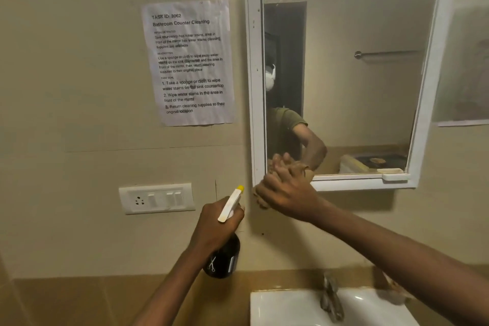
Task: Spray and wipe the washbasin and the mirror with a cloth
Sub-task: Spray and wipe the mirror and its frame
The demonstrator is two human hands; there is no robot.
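The white-framed mirror (344, 74) hangs on the wall at the upper right. My right hand (287, 193) presses a brown cloth (260, 200) against the mirror's lower left corner; most of the cloth is hidden under the hand. My left hand (215, 225) grips a dark spray bottle (223, 259) with a white trigger head and yellow nozzle, held up in front of the wall just left of the mirror. The white washbasin (291, 307) sits at the bottom edge, below my right forearm.
A metal tap (330, 296) stands at the back of the basin. A white switch and socket plate (157, 198) is on the wall left of the bottle. A printed paper sheet (189, 62) is taped above it. Brown tiles run along the lower wall.
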